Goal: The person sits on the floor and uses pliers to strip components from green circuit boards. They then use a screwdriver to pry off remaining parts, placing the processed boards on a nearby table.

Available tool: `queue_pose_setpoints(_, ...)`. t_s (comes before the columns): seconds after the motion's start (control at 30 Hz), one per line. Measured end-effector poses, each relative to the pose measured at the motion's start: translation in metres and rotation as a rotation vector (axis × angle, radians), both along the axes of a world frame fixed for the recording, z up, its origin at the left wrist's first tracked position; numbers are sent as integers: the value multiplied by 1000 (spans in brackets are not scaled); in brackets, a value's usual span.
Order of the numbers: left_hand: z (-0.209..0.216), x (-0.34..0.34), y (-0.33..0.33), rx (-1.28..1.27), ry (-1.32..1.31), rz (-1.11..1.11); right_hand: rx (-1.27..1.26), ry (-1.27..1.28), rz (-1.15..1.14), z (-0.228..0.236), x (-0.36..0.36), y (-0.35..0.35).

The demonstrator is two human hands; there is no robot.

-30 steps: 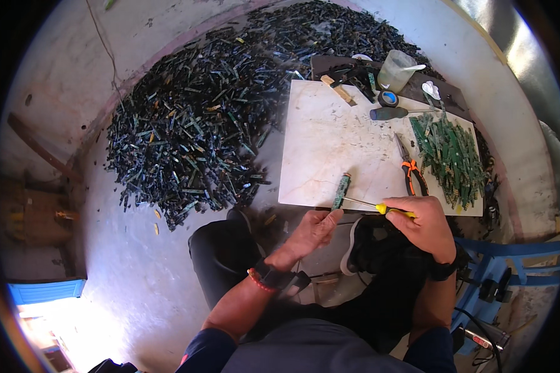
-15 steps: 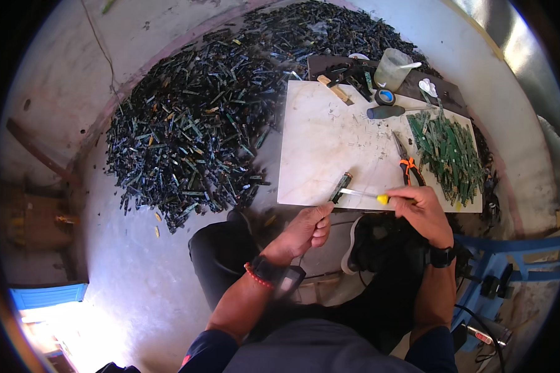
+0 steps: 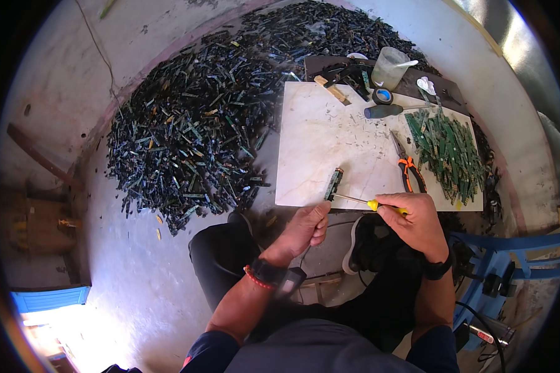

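Observation:
My left hand (image 3: 308,225) pinches the lower end of a narrow circuit board strip (image 3: 334,183), which points up over the near edge of a white board (image 3: 308,137). A screwdriver with a yellow handle (image 3: 373,204) is in my right hand (image 3: 415,222), fingers wrapped round the grip. Its thin shaft reaches left, and the tip meets the strip's side just above my left fingers. Orange-and-black pliers (image 3: 409,171) lie on the board beyond my right hand. To their right is a heap of green circuit strips (image 3: 448,146).
A large pile of dark strips (image 3: 186,130) covers the floor at left and back. At the board's far side are a dark-handled screwdriver (image 3: 383,111), a tape roll (image 3: 382,96) and a cloudy plastic cup (image 3: 389,68). A blue chair (image 3: 510,248) stands at right.
The strip stands more upright and has shifted slightly left. My right hand has turned, bringing the screwdriver lower, with its tip still at the strip.

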State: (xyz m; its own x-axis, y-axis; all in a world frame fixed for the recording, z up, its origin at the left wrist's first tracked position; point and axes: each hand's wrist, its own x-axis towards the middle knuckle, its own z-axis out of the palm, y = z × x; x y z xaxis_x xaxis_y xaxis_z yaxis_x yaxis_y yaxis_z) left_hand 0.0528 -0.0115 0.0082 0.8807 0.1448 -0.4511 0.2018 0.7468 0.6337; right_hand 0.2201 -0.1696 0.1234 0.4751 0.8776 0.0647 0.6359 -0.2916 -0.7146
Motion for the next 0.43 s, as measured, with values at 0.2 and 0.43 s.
queue_pose_setpoints(0.2, 0, 1, -2, 4, 7, 15, 21, -65, 32, 1, -4, 3)
queue_pose_setpoints(0.43, 1, -4, -3, 24, 4, 3, -168, -346, 115, 30, -19, 21)
